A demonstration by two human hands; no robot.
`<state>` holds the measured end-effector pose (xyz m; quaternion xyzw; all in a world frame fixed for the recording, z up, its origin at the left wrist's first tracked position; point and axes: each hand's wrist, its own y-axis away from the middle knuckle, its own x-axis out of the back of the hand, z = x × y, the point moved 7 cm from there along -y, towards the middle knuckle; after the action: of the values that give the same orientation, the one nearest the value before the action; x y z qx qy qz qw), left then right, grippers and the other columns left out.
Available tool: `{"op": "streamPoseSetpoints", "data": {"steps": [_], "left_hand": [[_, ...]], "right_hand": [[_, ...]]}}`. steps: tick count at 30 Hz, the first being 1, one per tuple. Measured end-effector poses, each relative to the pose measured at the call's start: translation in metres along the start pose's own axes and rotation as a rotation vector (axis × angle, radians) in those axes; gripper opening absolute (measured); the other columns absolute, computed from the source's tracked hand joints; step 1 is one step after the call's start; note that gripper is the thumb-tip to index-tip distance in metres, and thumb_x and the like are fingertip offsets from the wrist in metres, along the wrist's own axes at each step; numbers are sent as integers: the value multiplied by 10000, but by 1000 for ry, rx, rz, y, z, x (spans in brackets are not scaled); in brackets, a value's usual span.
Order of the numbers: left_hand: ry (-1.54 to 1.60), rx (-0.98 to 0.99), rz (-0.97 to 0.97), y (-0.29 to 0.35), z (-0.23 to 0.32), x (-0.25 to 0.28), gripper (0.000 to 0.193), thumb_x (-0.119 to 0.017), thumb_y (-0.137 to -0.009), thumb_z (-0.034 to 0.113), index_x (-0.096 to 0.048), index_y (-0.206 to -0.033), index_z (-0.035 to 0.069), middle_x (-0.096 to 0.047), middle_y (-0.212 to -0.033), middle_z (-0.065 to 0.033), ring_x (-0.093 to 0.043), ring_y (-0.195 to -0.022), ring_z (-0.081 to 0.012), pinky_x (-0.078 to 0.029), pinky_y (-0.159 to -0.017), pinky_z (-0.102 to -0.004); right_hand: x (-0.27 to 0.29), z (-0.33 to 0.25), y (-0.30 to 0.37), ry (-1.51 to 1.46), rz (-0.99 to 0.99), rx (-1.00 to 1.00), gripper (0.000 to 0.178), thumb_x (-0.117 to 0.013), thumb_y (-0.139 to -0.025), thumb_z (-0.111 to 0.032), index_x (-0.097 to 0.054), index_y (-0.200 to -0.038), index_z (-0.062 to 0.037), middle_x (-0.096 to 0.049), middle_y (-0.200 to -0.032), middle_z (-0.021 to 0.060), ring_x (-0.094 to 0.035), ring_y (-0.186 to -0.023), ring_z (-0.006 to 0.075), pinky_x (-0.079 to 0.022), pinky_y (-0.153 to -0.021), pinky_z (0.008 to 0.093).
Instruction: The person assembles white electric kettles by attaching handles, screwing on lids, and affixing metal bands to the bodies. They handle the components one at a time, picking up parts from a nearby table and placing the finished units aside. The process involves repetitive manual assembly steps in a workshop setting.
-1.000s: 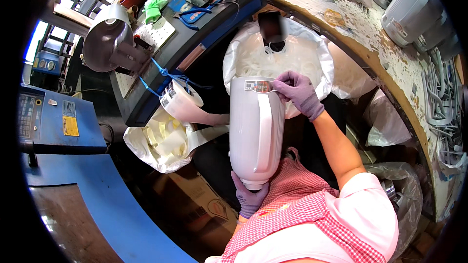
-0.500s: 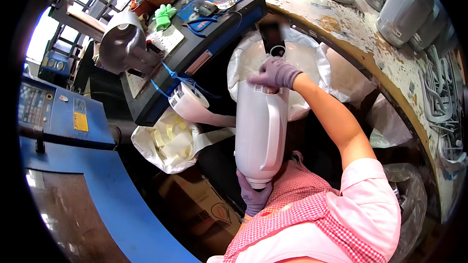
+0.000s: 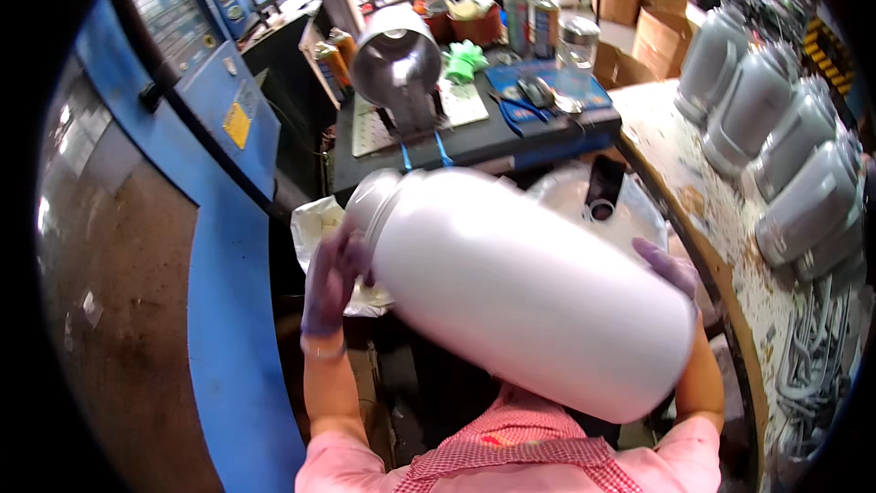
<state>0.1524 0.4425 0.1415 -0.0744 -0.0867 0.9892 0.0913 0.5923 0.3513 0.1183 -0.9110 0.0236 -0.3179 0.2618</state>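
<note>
A large pale grey plastic jug [image 3: 529, 301] lies slantwise across the space before me, its ringed narrow neck at the upper left and its broad end at the lower right. My left hand [image 3: 330, 283], in a purple-grey glove, is closed against the neck. At the other end my right hand [image 3: 666, 267], gloved alike, presses the far side of the jug, which covers part of its fingers. No handle shows on the side turned to me. Beyond the neck, a curved grey metal holder [image 3: 394, 73] stands on the dark bench [image 3: 566, 141].
A blue machine [image 3: 228, 329] fills the left side. Several grey jugs [image 3: 744, 110] stand on the worn, curved table [image 3: 698, 196] at right, with loose handles [image 3: 808, 374] nearer me. A lined bag [image 3: 643, 210] and a smaller white bag [image 3: 315, 219] sit beyond the jug.
The jug has been lifted closer and swung from upright to slanting, its neck now at upper left and its handle out of sight. My right hand moved right; the view shifted toward the bench.
</note>
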Motion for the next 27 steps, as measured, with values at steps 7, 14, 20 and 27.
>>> {"op": "streamPoseSetpoints", "data": {"steps": [7,14,20,27], "left_hand": [[-671,-199,464,-276,-9,96,856,-757,-817,322,-382,-1521,11,-614,-1299,-227,-618,-1131,-305,-482,-987,-343],[-294,-466,497,-305,21,83,624,-457,-813,17,-541,-1430,52,-686,-1203,-175,-693,-950,-284,-595,-723,-352],[223,-477,793,-137,-23,114,316,-656,-929,167,-625,-1199,6,-645,-1087,-58,-623,-928,-178,-532,-728,-327],[-1051,-485,836,88,-13,92,458,-737,-897,225,-608,-1271,-5,-628,-1265,-206,-588,-1163,-407,-463,-995,-503]], "right_hand": [[-3,38,-74,-442,447,-243,390,-556,-1017,-339,-647,-1001,41,-665,-784,87,-605,-630,133,-453,-536,294],[-46,26,-243,-517,390,-191,490,-591,-998,-453,-627,-1116,22,-689,-880,120,-663,-684,164,-536,-585,296],[-156,81,-385,-602,379,-236,292,-607,-998,-275,-653,-1147,-28,-711,-907,106,-682,-720,187,-557,-599,320],[-233,53,-410,-59,366,-91,344,-569,-926,-252,-655,-1191,-51,-695,-1030,266,-658,-991,445,-513,-885,482]]}}
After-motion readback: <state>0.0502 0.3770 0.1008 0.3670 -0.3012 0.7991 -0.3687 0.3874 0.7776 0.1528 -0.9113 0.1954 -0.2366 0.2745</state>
